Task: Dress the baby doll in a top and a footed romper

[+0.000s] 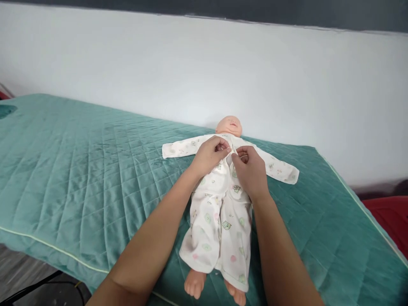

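A baby doll (230, 125) lies on its back, its head by the wall and its bare feet towards me. It wears a white baby shirt (214, 180) and matching trousers (207, 225), both printed with small green and pink animals. The long sleeves stretch out to either side. At the chest, my left hand (211, 154) pinches one edge of the shirt's front opening. Close beside it, my right hand (250, 168) pinches the other edge. The fingertips nearly meet, and the fastening between them is too small to make out.
The doll rests on a green quilted cover (89, 170) with pale piping along its edge. Behind it rises a white wall (191, 72) with a dark band on top. A red object (390, 216) stands at the right, and a dark cable (47, 282) runs below the cover at lower left.
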The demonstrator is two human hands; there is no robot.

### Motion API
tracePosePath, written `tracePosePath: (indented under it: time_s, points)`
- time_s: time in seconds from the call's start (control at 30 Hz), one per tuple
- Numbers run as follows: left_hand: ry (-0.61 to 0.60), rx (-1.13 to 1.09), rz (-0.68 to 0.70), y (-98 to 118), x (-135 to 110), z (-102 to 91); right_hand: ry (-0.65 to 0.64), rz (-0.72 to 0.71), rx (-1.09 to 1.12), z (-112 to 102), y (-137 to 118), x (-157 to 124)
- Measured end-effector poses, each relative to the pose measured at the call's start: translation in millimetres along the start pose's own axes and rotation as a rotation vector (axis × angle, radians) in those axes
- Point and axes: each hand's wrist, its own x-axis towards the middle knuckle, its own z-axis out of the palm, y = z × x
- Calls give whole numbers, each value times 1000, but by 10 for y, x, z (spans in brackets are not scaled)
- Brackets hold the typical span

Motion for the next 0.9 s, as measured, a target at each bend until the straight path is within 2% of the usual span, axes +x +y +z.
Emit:
tracePosePath:
  time_s: [0.13, 0.23, 0.33, 0.47, 0.6, 0.9]
  points:
    - [72, 38, 40, 21, -19, 18, -32, 109, 200, -64, 19, 52]
    - [100, -4, 22, 60, -23, 50, -60, 138, 241, -101, 26, 98]
    - [87, -61, -12, 106, -11, 73, -92, 145, 284, -108, 46, 144]
    - [30, -73, -60, 135, 16, 62, -52, 146, 387, -77, 55, 165]
    - [11, -117, -85, 140, 24, 37, -24, 133, 397, -56, 0, 135]
    - [45, -117, -146, 131, 20, 43, -71, 120, 370, -69, -57, 105]
